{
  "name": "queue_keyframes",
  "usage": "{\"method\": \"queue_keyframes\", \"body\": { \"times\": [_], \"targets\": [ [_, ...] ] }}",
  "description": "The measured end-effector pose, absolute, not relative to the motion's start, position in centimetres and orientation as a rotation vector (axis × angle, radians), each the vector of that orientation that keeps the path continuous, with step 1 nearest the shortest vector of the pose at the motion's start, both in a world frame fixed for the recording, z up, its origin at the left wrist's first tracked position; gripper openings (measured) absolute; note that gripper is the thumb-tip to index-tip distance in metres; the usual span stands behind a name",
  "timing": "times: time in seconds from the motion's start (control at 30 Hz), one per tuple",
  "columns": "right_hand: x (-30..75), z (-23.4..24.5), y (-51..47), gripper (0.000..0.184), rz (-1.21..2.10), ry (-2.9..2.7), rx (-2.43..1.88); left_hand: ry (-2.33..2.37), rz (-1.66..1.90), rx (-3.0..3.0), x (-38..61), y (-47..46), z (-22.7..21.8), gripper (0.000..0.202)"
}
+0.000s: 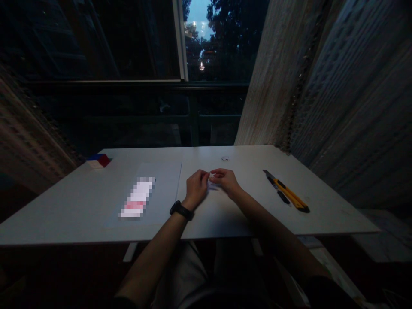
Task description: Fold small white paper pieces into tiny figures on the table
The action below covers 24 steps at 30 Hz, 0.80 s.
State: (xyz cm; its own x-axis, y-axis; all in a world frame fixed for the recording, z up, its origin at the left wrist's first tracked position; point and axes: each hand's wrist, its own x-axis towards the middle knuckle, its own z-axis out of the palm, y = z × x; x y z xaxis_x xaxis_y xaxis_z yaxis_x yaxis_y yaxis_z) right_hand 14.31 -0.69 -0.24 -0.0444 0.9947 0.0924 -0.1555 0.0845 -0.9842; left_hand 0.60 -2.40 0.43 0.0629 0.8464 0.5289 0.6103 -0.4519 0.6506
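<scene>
Both hands meet over the middle of the white table. My left hand, with a dark watch on its wrist, is closed, thumb and fingers pinching a small white piece that looks like paper. From the other side my right hand pinches the same piece, its fingertips close to the left ones. Part of the piece hangs just below the fingers; its exact shape is hidden and dim.
On the left lie a large pale sheet, a lit, pixelated phone-like rectangle and a red, white and blue cube-like block. To the right are a yellow utility knife and a black pen-like tool. A small white scrap lies near the back edge.
</scene>
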Motion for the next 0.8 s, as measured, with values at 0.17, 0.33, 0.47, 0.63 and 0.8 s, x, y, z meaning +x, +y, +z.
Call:
{"method": "queue_keyframes", "body": {
  "times": [0.17,0.33,0.47,0.63,0.8],
  "targets": [
    [14.3,-1.2,0.0,0.048,1.174,-1.315,-1.065,1.428,1.339,1.997,0.5,-1.9,0.2,0.021],
    [14.3,-1.4,0.0,0.044,1.135,-1.375,-1.089,1.297,1.352,1.801,0.3,-0.9,-0.5,0.023],
    [14.4,-0.3,-0.6,0.043,1.23,-1.316,-1.069,1.215,1.331,1.654,0.2,-0.5,-0.7,0.029],
    [14.8,0.5,-0.7,0.041,1.336,-1.265,-1.045,1.154,1.274,1.579,0.4,-0.9,-0.1,0.032],
    [14.8,0.0,-0.5,0.042,1.498,-1.303,-0.975,1.164,1.225,1.563,0.6,-1.4,0.1,0.036]
  ]
}}
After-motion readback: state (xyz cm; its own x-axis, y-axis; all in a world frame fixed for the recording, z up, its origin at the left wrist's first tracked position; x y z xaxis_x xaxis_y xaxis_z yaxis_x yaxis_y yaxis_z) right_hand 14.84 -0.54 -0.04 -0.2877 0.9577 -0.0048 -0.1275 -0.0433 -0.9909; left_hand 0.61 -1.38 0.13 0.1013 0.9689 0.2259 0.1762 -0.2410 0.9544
